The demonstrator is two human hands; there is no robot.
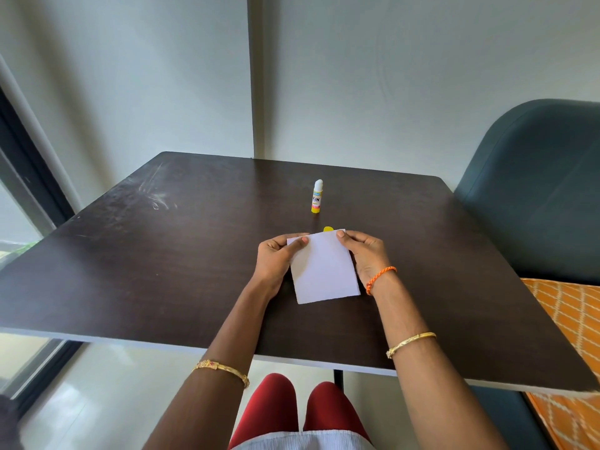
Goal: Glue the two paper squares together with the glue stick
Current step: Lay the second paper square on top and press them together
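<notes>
A white paper square [324, 267] lies on the dark table [162, 254], near its middle. My left hand [276, 254] pinches the paper's far left corner with thumb on top. My right hand [365, 253] pinches the far right corner the same way. Whether a second sheet lies under the top one, I cannot tell. The glue stick [317, 196] stands upright beyond the paper, uncapped, its white glue tip showing. Its yellow cap [328, 229] peeks out just behind the paper's far edge.
A dark green chair [532, 190] stands at the table's right side, with orange patterned fabric [571, 319] below it. A window frame [29, 164] runs along the left. The wall stands close behind the table. My red-clad knees [298, 414] are under the near edge.
</notes>
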